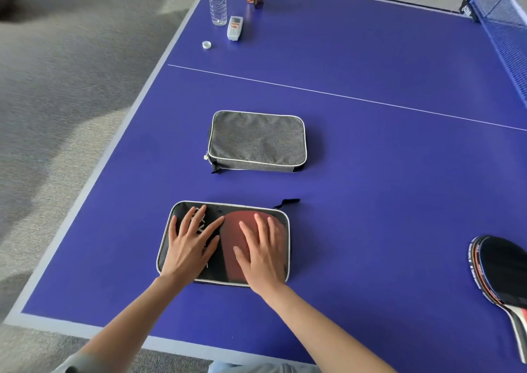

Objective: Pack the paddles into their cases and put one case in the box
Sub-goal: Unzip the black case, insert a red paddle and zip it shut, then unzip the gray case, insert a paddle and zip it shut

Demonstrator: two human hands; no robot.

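Two cases: we are pressing the black case, printed with a red paddle face, near the table's front edge; the grey case is lying just beyond it, apart.
Hands: our left hand and right hand are both resting flat, fingers spread, holding nothing.
Handling: we are judging the case soft, light and flattish; gripping its piped edges or black loop looks best.
Paddles: stacked paddles are waiting well right, at the view's edge.
Room: the blue table is giving open space rightward; bottle, remote and net are sitting far off.
Box: not in view.
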